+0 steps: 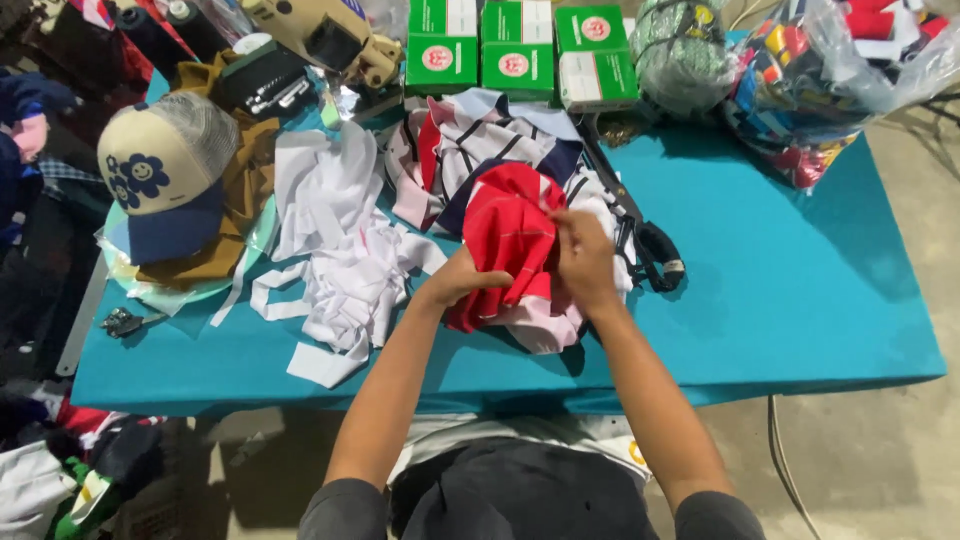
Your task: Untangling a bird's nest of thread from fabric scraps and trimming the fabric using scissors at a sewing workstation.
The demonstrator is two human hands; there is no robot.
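Left hand (462,277) grips the lower left edge of a red fabric piece (510,235), fingers curled under it. Right hand (583,258) pinches its right edge, fingers closed on the cloth. The piece sits mid-table on the teal tabletop (790,270), atop striped fabric pieces (470,140). White fabric strips (340,240) lie left; a cap (165,175) lies further left.

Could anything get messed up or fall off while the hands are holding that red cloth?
Maybe. The left hand and right hand work the red cloth right beside the loose white scraps, so a tug might drag some along. The scraps by the near edge of the teal table look easiest to knock off. The black strap beside the cloth could snag too.
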